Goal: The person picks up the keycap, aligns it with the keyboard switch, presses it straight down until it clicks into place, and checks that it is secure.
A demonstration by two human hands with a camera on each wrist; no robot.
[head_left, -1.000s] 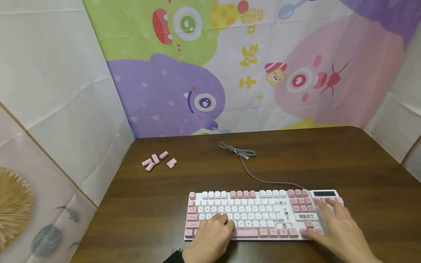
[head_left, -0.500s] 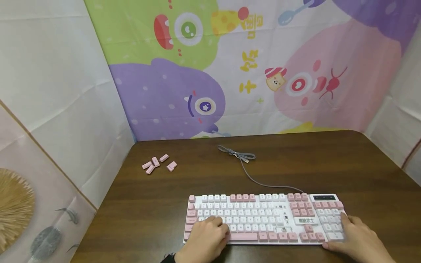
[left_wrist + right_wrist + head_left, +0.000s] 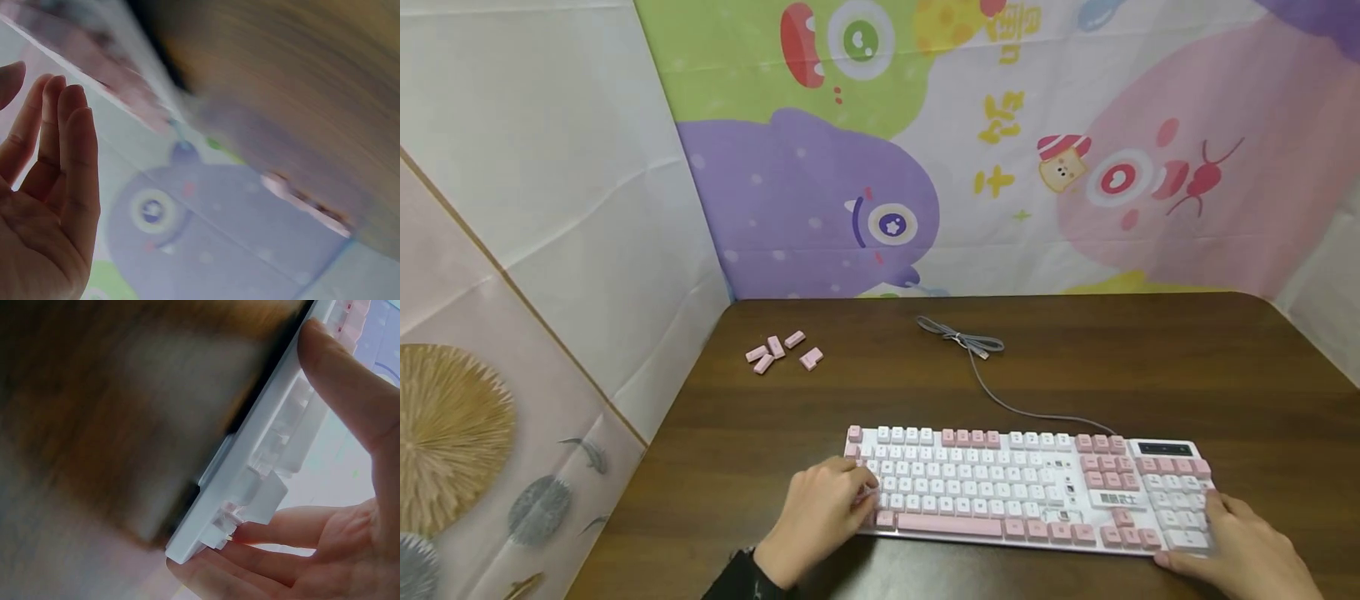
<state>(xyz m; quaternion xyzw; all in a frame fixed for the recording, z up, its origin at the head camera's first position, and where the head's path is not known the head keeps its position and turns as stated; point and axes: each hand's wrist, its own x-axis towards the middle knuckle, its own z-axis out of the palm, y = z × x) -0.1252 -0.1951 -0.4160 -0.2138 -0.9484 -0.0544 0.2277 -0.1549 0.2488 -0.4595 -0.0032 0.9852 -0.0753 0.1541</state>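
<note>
A pink and white keyboard [image 3: 970,483] lies near the front of the table. Several of its key positions, right of the letter keys, show bare switches without caps. My left hand [image 3: 823,508] is at the keyboard's left end, its fingertips over the leftmost keys. In the left wrist view the fingers of that left hand [image 3: 56,181] are gently bent with nothing between them. My right hand [image 3: 1247,546] grips the right end, thumb at the front corner. From the right wrist, the right hand's thumb [image 3: 350,387] lies along the front edge and the fingers reach around the side.
Several loose pink keycaps [image 3: 775,347] lie at the table's back left. A grey cable [image 3: 981,342], tied in a bundle, runs from the keyboard's back edge. A patterned cloth [image 3: 1000,233] hangs behind the brown wooden table [image 3: 715,467].
My left hand has slid left, from over the lower letter keys to the keyboard's left end. The right hand has moved from the arrow keys and number pad to the right end.
</note>
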